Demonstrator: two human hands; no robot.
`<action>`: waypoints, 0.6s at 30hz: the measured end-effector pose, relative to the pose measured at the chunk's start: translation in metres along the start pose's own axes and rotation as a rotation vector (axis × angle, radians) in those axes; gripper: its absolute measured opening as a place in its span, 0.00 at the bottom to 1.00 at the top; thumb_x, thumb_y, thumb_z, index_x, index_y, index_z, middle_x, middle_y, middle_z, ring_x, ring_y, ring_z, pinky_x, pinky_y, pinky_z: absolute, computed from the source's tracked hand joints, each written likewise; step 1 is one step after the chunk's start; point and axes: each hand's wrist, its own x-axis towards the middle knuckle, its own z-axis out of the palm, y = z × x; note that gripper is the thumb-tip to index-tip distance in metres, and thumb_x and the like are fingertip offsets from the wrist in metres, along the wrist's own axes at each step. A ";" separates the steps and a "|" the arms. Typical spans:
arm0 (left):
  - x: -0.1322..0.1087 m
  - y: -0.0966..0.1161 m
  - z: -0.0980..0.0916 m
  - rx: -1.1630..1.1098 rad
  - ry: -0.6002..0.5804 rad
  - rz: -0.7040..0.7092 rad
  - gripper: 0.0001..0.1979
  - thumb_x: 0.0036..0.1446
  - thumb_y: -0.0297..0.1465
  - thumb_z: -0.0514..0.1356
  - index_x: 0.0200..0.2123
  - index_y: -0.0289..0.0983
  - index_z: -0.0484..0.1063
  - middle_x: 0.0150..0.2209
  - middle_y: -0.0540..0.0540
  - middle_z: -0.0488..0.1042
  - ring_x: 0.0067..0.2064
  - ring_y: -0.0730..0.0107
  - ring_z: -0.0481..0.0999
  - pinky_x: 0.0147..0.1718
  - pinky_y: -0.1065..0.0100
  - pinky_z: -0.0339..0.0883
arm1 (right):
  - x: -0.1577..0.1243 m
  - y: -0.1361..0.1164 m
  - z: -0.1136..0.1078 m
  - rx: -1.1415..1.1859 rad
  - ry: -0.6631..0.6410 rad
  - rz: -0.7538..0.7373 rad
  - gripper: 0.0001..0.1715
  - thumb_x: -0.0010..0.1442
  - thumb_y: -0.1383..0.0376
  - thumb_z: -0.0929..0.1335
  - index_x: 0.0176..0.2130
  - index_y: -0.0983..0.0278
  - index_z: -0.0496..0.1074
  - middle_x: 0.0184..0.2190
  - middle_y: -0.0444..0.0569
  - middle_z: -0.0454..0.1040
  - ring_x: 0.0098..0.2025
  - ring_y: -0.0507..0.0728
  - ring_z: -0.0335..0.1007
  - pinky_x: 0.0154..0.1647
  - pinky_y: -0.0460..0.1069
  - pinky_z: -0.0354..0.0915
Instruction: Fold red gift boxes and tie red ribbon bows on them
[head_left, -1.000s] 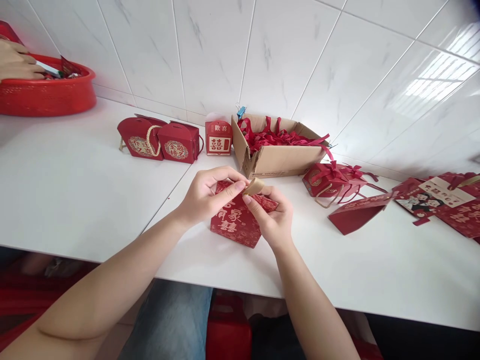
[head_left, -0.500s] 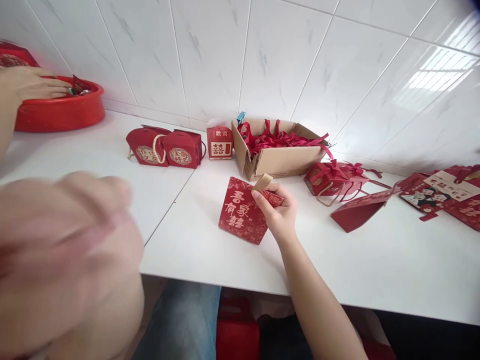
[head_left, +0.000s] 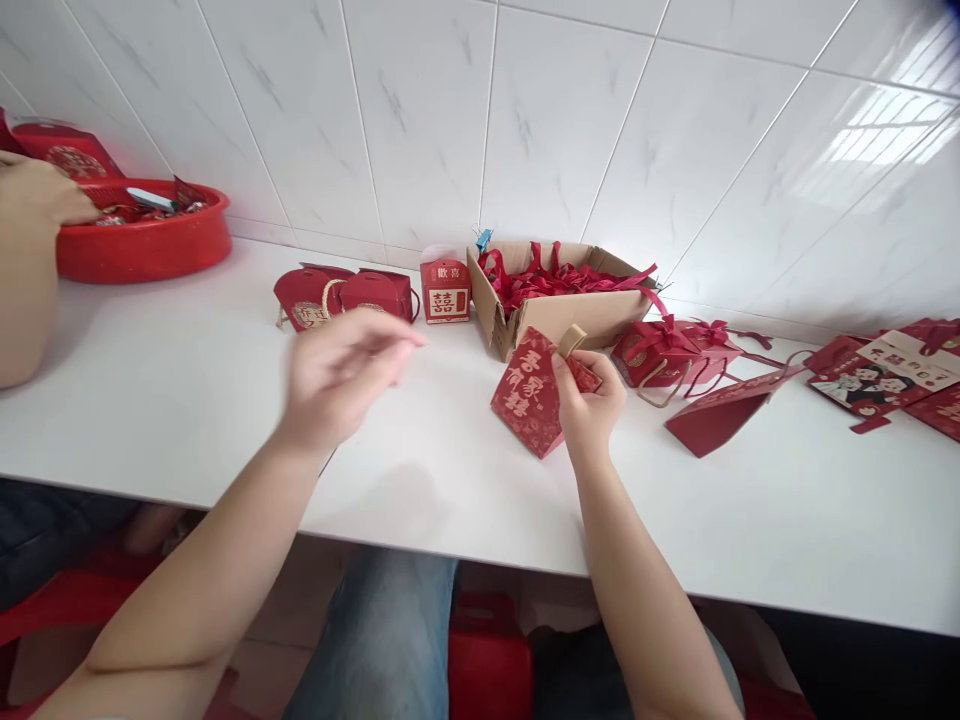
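My right hand (head_left: pixel 596 400) is closed round the top of a red gift box (head_left: pixel 529 395) with gold characters, holding it tilted over the white table. A beige ribbon loop (head_left: pixel 571 341) sticks up from the box beside my thumb. To the left, my left hand (head_left: pixel 345 375) hovers above the table, slightly blurred. Its fingers stretch to the right with nothing visible in them, apart from the box. Behind it stand two red gift boxes with cord handles (head_left: pixel 375 290), partly covered by the hand.
A cardboard box (head_left: pixel 574 318) of red ribbons stands by the wall, beside a small red box (head_left: pixel 446 290). Bow-tied boxes (head_left: pixel 660 350), an angled red box (head_left: pixel 724 410) and flat packages (head_left: pixel 874 375) lie right. At far left, a co-worker's hand (head_left: pixel 56 190) touches a red basin (head_left: pixel 161 250).
My left hand has come from the near left to mid-table. My right hand has raised the gift box slightly to the right and tilted it. The co-worker's hand has shifted left.
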 end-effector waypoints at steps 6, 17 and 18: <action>-0.001 -0.095 0.036 0.439 -0.448 -0.359 0.10 0.54 0.36 0.57 0.38 0.37 0.71 0.22 0.53 0.67 0.24 0.73 0.66 0.26 0.70 0.59 | 0.020 0.030 -0.008 -0.233 0.220 0.003 0.12 0.57 0.57 0.66 0.36 0.64 0.69 0.33 0.49 0.74 0.36 0.56 0.70 0.40 0.53 0.66; -0.014 -0.118 0.040 0.500 -0.532 -0.360 0.20 0.52 0.37 0.54 0.49 0.39 0.64 0.28 0.52 0.71 0.28 0.68 0.70 0.30 0.67 0.60 | -0.015 0.064 -0.025 -0.224 -0.189 0.241 0.48 0.40 0.59 0.75 0.56 0.65 0.56 0.52 0.59 0.67 0.51 0.63 0.68 0.48 0.56 0.68; -0.014 -0.118 0.040 0.499 -0.536 -0.357 0.21 0.51 0.37 0.54 0.49 0.39 0.64 0.28 0.52 0.71 0.28 0.68 0.70 0.30 0.67 0.60 | -0.016 0.066 -0.030 -0.239 -0.220 0.255 0.46 0.41 0.58 0.74 0.56 0.65 0.56 0.51 0.59 0.69 0.50 0.63 0.69 0.46 0.56 0.68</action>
